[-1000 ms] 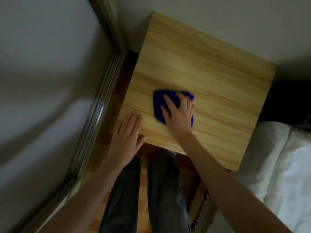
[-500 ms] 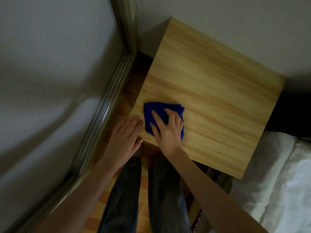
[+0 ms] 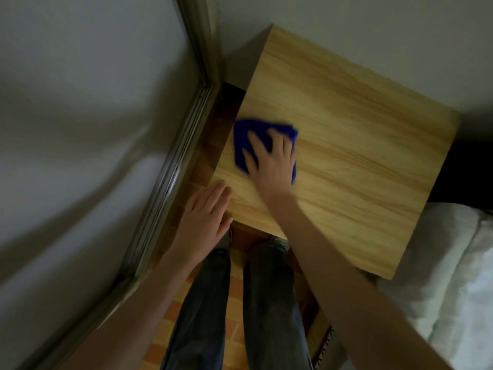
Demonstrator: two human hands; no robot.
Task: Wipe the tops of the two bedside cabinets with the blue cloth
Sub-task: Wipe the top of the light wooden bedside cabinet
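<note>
One bedside cabinet point(image 3: 360, 161) with a light wood-grain top stands in the corner below me. A folded blue cloth point(image 3: 246, 134) lies on its left part, close to the left edge. My right hand point(image 3: 272, 161) presses flat on the cloth with the fingers spread and covers its lower right part. My left hand point(image 3: 205, 214) rests flat with straight fingers on the cabinet's near left corner and holds nothing. No second cabinet is in view.
A grey wall with a metal sliding-door track point(image 3: 170, 182) runs along the left. A narrow gap of tiled floor point(image 3: 213, 121) separates it from the cabinet. A white bed point(image 3: 458, 276) lies at the right. My legs point(image 3: 240, 303) stand before the cabinet.
My right hand slid the cloth left toward the cabinet's left edge, then a little farther from me. My left hand stayed at the near left corner.
</note>
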